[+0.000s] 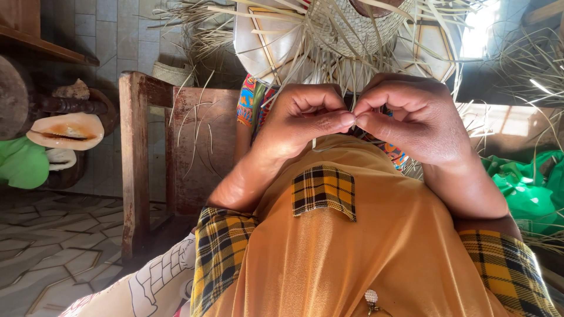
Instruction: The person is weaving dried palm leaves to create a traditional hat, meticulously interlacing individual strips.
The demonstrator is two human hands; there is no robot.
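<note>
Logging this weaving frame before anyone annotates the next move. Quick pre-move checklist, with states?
1. Left hand and right hand both in view: ok.
2. Fingertips meet on a thin straw strand: ok, pinched between both hands.
3. Woven hat within reach above the hands: ok.
4. Strand joined to the hat's loose ends: cannot tell, fingers hide it.
5. Strand free of other straws: cannot tell.
6. Wooden chair beside, apart from both hands: ok.

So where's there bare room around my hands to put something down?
Free: tiled floor left of the wooden chair, and part of the chair's seat. Crowded: straw weaving above both hands, and green bag at right.
</note>
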